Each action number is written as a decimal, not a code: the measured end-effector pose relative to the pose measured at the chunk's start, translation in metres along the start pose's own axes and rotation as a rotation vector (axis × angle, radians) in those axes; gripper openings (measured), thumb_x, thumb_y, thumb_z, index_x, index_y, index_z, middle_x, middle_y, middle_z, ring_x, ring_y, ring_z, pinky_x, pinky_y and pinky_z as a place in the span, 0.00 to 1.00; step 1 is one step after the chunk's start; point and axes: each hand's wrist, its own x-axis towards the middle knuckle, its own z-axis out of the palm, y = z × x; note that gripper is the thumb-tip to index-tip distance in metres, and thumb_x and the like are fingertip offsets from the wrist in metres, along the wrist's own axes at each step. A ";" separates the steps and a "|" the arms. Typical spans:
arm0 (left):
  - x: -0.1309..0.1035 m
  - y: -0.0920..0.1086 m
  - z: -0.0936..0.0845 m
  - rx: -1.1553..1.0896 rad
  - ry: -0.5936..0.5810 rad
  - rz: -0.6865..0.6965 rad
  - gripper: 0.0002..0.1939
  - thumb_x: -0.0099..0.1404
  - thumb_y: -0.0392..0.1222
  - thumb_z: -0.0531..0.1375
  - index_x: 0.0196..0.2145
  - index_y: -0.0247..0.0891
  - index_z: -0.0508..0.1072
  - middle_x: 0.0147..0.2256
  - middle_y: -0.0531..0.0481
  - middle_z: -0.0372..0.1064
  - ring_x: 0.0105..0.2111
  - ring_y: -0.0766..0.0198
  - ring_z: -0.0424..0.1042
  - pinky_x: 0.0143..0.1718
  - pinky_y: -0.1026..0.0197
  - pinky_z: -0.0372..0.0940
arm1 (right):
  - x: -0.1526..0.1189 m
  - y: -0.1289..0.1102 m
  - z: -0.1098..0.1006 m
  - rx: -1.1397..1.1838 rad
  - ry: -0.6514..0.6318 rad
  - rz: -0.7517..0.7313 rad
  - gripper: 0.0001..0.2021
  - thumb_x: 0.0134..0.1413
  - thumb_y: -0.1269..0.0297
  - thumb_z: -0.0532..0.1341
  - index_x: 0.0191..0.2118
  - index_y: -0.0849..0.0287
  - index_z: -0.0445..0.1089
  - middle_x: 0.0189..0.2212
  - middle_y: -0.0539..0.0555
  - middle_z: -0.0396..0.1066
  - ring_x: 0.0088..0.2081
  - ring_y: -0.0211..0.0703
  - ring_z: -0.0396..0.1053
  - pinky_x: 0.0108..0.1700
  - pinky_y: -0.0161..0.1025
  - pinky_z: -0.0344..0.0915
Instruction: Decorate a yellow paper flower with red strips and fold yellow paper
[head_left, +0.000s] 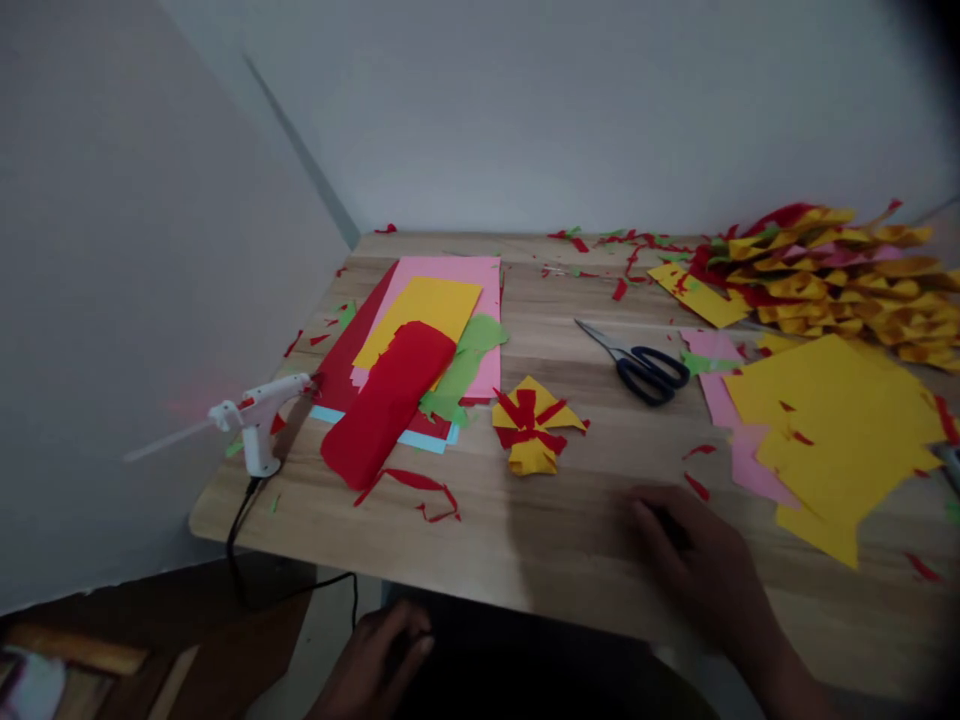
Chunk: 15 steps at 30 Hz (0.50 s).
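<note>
My left hand (379, 655) hangs in front of the table's near edge, its fingers curled into a loose fist with nothing visible in it. Resting on the wooden tabletop, my right hand (690, 560) is empty, with a gap between thumb and bent fingers. Up and to the left of it lies a yellow and red paper flower (531, 430). Farther back are scissors (637, 365) with dark blue handles. A red folded paper strip (390, 400) lies across stacked coloured sheets, partly over a yellow sheet (427, 300) and beside green paper pieces (469, 370).
A white glue gun (259, 415) stands near the left edge, its black cord (234, 560) hanging down. At right are yellow paper sheets (840, 430) over pink paper (757, 465). A heap of yellow paper flowers (847, 275) lies behind. Red scraps (424, 482) litter the table.
</note>
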 end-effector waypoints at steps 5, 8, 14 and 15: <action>0.015 -0.003 0.002 0.025 -0.030 0.063 0.22 0.69 0.52 0.52 0.20 0.39 0.64 0.24 0.52 0.70 0.27 0.64 0.70 0.31 0.64 0.62 | -0.002 0.001 0.001 -0.012 -0.005 0.046 0.09 0.63 0.53 0.57 0.41 0.48 0.73 0.37 0.52 0.78 0.36 0.49 0.77 0.37 0.45 0.73; 0.001 -0.023 0.008 0.032 -0.003 0.014 0.27 0.71 0.54 0.50 0.18 0.38 0.63 0.23 0.52 0.68 0.26 0.66 0.69 0.30 0.66 0.60 | -0.006 0.001 -0.001 -0.018 0.034 0.085 0.12 0.64 0.51 0.56 0.41 0.51 0.73 0.35 0.50 0.78 0.34 0.45 0.76 0.38 0.40 0.71; -0.066 -0.070 0.021 -0.018 0.083 -0.328 0.24 0.71 0.60 0.49 0.27 0.41 0.67 0.25 0.54 0.68 0.25 0.67 0.68 0.30 0.69 0.61 | -0.015 -0.010 -0.009 0.003 0.046 0.038 0.20 0.65 0.46 0.55 0.28 0.53 0.69 0.23 0.49 0.70 0.24 0.39 0.67 0.31 0.35 0.65; -0.071 -0.074 0.022 -0.016 0.069 -0.327 0.25 0.71 0.61 0.49 0.26 0.40 0.66 0.25 0.54 0.67 0.26 0.68 0.68 0.31 0.69 0.61 | -0.014 -0.012 -0.009 0.002 0.059 0.030 0.19 0.65 0.47 0.55 0.28 0.53 0.68 0.24 0.49 0.71 0.25 0.39 0.68 0.31 0.35 0.65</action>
